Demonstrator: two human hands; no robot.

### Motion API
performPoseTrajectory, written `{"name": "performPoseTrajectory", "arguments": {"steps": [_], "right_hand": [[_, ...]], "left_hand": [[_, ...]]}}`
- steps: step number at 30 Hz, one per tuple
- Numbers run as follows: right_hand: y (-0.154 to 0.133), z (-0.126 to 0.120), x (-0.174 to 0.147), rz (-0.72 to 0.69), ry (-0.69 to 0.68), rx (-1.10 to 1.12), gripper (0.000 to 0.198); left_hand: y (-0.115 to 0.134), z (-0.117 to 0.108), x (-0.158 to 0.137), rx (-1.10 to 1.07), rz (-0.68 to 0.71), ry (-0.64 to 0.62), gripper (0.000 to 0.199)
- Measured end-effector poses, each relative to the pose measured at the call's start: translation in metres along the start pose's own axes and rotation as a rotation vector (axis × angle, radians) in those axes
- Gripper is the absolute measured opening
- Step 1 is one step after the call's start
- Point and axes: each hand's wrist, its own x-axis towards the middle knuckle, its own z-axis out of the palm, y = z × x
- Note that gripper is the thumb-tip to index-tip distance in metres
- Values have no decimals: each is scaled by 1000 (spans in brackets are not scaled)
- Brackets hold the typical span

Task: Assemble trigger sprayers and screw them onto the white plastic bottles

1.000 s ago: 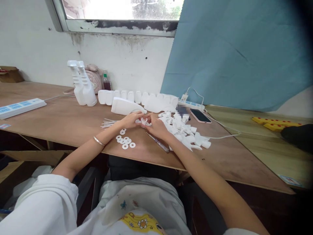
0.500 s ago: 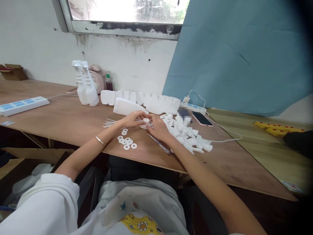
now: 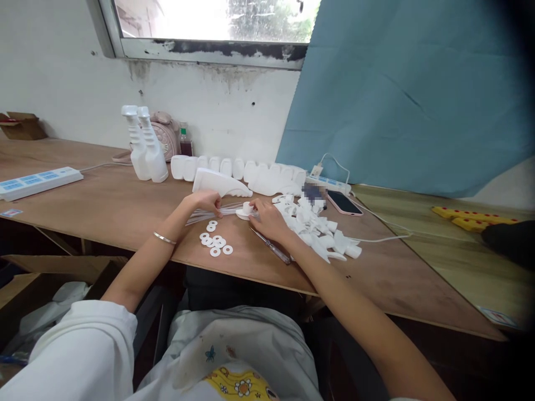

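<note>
My right hand (image 3: 270, 219) is closed on a white plastic spray head (image 3: 247, 209), holding it low over the table with its wide collar down. My left hand (image 3: 208, 201) is to the left of it, fingers curled down together at a bundle of thin white tubes (image 3: 228, 211). Whether a tube is between those fingertips is hidden. Several white ring washers (image 3: 216, 241) lie in front of the tubes. A clear-handled screwdriver (image 3: 273, 248) rests beside my right wrist. To the right spreads a heap of white plastic spray parts (image 3: 320, 225).
White bottles (image 3: 217, 167) lie in a row along the back, with one bottle (image 3: 219, 182) lying before them. Two spray bottles (image 3: 148, 147) stand at the left by a pink bag (image 3: 165, 133). A phone (image 3: 345, 203), power strips (image 3: 42, 181) and cables surround the work area.
My left hand has moved left, away from the spray head, down to the thin tubes. My right hand stays in place and keeps the spray head.
</note>
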Motion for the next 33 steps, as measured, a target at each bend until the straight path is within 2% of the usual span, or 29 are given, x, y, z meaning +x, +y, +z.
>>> {"name": "performPoseTrajectory", "arguments": {"steps": [4, 9, 14, 24, 27, 33], "right_hand": [[-1, -1, 0, 0, -3, 4, 26], [-1, 0, 0, -1, -4, 12, 26], [0, 0, 0, -1, -7, 10, 26], [-1, -1, 0, 9, -17, 17, 25], [-1, -1, 0, 10, -21, 14, 25], [0, -1, 0, 7, -18, 16, 25]], "left_hand": [[-5, -2, 2, -64, 56, 58, 28], [-5, -7, -2, -111, 68, 228, 28], [-4, -9, -1, -221, 101, 345, 30], [4, -13, 3, -629, 159, 855, 29], [2, -12, 5, -700, 155, 907, 28], [-3, -7, 9, -644, 131, 895, 29]]}}
